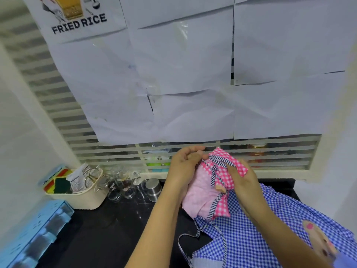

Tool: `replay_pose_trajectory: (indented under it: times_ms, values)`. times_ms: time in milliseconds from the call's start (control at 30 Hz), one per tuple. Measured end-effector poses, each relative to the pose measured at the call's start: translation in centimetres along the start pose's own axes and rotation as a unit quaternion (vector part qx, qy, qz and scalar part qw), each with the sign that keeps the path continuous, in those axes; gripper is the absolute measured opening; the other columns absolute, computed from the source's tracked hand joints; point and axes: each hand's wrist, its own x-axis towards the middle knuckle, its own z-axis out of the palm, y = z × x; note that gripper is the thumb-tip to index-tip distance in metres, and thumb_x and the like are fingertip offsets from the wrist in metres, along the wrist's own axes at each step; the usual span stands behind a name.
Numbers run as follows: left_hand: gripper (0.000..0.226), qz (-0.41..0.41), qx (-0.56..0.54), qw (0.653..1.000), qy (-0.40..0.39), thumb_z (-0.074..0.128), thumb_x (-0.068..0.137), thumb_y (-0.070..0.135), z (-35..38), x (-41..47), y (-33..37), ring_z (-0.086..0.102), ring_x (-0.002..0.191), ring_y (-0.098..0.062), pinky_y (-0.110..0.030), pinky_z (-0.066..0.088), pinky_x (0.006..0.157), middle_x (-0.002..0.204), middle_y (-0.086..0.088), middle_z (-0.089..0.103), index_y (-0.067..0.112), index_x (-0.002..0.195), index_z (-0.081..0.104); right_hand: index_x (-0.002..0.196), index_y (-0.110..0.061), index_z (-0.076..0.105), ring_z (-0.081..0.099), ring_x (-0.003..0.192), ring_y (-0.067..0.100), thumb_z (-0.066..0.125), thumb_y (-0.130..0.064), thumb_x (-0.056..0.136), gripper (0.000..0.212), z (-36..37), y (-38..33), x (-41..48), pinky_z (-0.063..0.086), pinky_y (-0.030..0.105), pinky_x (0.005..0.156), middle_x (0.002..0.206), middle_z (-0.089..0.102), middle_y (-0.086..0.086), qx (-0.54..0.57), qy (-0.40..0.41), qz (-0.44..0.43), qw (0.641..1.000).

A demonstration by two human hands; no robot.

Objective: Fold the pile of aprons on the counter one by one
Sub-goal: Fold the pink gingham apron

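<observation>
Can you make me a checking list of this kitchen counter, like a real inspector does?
Surface: black counter, dark and glossy.
Job's things: pink apron, bundled small and held up; blue checked apron lying unfolded on the counter below it, on the right.
Clutter: cream basket holding packets, glass jars and a steel cup at the back left; blue crate at the far left.
Hands: left hand pinches the pink apron's striped tie; right hand grips its checked side.
Cables: nothing seen.
Surroundings: white paper sheets covering a slatted window; FRIED RICE poster at the top left.
</observation>
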Motion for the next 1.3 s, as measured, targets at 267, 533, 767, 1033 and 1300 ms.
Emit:
replay_pose_trajectory:
  times_ms: [267,533,767,1033,1300]
  values:
    - [0.057,0.059,0.215,0.971,-0.084,0.084,0.071,0.018,-1.4,-1.9,1.3,0.06,0.1,-0.009,-0.02,0.054,0.078,0.107,0.008,0.058,0.036,0.118,0.059,0.11,-0.01,0.062,0.069,0.091,0.027,0.052,-0.02,0.096,0.019,1.9,-2.8,2.0,0.057,0.043,0.079,0.101,0.07,0.012,0.106,0.05,0.005,0.993]
    - [0.052,0.101,0.283,0.953,-0.043,0.085,0.07,0.025,-4.2,-2.9,3.6,0.06,0.09,-0.005,-0.014,0.049,0.068,0.108,0.01,0.057,0.036,0.102,0.045,0.085,-0.02,0.057,0.067,0.082,0.032,0.054,-0.028,0.096,0.013,5.7,-6.5,2.6,0.054,0.048,0.074,0.087,0.068,0.012,0.123,0.01,-0.041,0.992]
    - [0.045,0.212,0.325,0.921,0.035,0.079,0.077,0.024,-6.5,-3.6,4.7,0.03,0.061,-0.007,-0.024,0.026,0.055,0.067,0.01,0.033,0.025,0.079,0.034,0.094,-0.001,0.063,0.068,0.072,0.024,0.057,-0.016,0.091,0.016,8.0,-11.0,7.3,0.058,0.037,0.07,0.078,0.071,0.013,0.121,-0.169,0.208,0.956]
    - [0.069,0.125,0.455,0.875,0.111,0.081,0.071,0.023,-6.7,-1.2,9.4,0.064,0.079,-0.017,-0.028,0.054,0.065,0.099,0.0,0.064,0.029,0.128,0.042,0.095,-0.009,0.061,0.058,0.08,0.009,0.062,-0.008,0.086,0.009,6.7,-14.7,8.9,0.048,0.02,0.074,0.092,0.063,-0.004,-0.156,-0.121,-0.142,0.97]
    - [0.027,0.242,0.514,0.799,0.196,0.073,0.07,0.022,-2.9,1.8,15.8,0.047,0.059,-0.02,-0.027,0.028,0.046,0.06,0.001,0.05,0.011,0.073,0.049,0.078,-0.012,0.062,0.052,0.056,0.001,0.07,-0.021,0.084,0.013,10.6,-19.5,6.6,0.042,0.014,0.057,0.069,0.061,-0.003,-0.311,-0.143,-0.325,0.882]
